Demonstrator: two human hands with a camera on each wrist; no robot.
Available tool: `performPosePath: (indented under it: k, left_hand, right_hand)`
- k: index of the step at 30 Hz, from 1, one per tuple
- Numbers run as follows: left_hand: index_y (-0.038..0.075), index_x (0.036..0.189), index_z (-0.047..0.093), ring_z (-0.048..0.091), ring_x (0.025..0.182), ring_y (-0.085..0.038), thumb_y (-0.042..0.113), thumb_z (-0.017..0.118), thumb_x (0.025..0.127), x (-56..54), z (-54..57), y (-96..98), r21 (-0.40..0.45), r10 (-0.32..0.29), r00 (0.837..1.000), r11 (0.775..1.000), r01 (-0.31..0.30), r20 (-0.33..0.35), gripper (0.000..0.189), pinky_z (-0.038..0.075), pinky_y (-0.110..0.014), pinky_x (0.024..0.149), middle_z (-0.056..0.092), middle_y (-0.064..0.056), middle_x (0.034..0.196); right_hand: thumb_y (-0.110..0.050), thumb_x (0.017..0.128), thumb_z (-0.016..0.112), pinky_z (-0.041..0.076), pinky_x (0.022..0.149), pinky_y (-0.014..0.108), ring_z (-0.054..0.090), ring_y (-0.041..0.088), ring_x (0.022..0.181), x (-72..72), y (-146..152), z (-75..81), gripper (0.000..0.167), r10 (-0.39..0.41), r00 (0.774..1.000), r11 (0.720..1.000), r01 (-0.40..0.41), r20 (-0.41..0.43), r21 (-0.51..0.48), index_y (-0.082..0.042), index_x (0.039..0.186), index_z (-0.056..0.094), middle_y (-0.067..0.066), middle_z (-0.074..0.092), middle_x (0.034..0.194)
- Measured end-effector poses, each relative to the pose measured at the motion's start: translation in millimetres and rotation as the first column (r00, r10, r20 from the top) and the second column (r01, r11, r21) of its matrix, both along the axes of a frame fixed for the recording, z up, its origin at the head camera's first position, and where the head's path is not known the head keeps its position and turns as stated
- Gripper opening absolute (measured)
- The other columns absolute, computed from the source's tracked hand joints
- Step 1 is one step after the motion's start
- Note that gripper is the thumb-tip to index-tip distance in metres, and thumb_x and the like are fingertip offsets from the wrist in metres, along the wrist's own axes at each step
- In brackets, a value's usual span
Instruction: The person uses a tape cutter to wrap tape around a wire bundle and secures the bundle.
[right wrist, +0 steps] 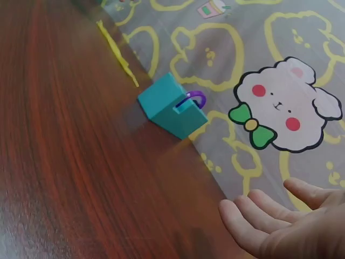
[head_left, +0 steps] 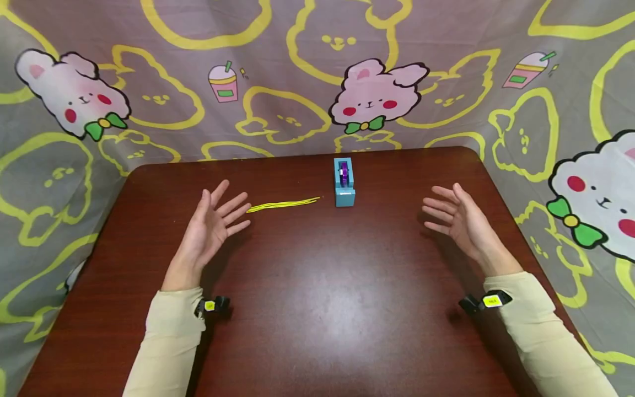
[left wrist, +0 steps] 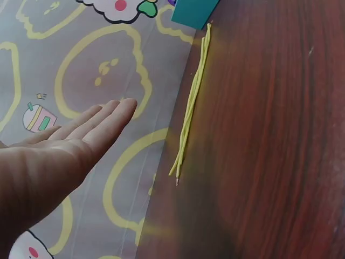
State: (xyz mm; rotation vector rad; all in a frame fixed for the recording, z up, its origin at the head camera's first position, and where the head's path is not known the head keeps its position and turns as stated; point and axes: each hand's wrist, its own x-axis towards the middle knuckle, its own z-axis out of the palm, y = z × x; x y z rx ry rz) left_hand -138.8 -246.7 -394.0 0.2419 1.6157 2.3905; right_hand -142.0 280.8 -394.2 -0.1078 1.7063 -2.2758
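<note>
Toward the back of the dark wooden table stands a teal tape dispenser (head_left: 344, 197) with a purple roll in its slot. Several thin yellow wires (head_left: 283, 204) lie in a loose bundle to its left; one end in the left wrist view shows a bare tip. My left hand (head_left: 210, 223) is held over the table with fingers spread, its fingertips near the left end of the wires (left wrist: 191, 102). Off to the right of the dispenser (right wrist: 172, 108), my right hand (head_left: 458, 220) hovers palm inward, fingers extended. Both hands hold nothing.
A grey cloth (head_left: 278, 60) with yellow outlines and rabbit faces hangs behind the table and along both sides. The table (head_left: 317, 309) has rounded back corners. Each wrist wears a small black camera, seen at the left cuff (head_left: 213, 305) and right cuff (head_left: 488, 301).
</note>
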Motion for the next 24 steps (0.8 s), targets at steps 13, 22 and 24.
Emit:
performPosePath:
  k: [13,22,24]
  left_hand:
    - [0.023,0.162,0.016,0.029,0.144,-0.046,0.046,0.039,0.108,-14.7,-2.7,23.9,-0.100,-0.004,0.997,0.995,0.011,0.071,0.064,0.040,-0.052,0.107,0.028,-0.024,0.160]
    - [0.021,0.159,0.029,0.038,0.140,-0.043,0.025,0.056,0.105,-38.7,-4.5,61.6,-0.146,0.013,0.992,0.989,0.006,0.129,0.061,0.040,-0.057,0.105,0.035,-0.025,0.156]
    - [0.020,0.159,0.030,0.039,0.139,-0.043,0.023,0.056,0.105,-43.5,-5.0,70.4,-0.158,0.002,0.992,0.987,0.018,0.126,0.061,0.039,-0.058,0.105,0.035,-0.026,0.155]
  right_hand:
    - [-0.046,0.106,0.046,0.055,0.089,0.037,0.065,0.022,0.116,-8.0,-10,1.4,0.052,0.012,0.999,0.996,-0.017,0.052,0.093,-0.009,0.142,0.043,0.006,0.069,0.124]
    - [-0.038,0.105,0.052,0.058,0.083,0.039,0.071,0.024,0.102,-17.0,-27,-4.4,0.042,-0.021,0.996,0.991,0.010,0.082,0.136,-0.009,0.135,0.054,0.012,0.073,0.113]
    - [-0.037,0.105,0.053,0.058,0.083,0.039,0.071,0.025,0.102,-19.4,-31,-6.7,0.040,-0.018,0.995,0.992,0.005,0.099,0.129,-0.009,0.134,0.055,0.012,0.073,0.112]
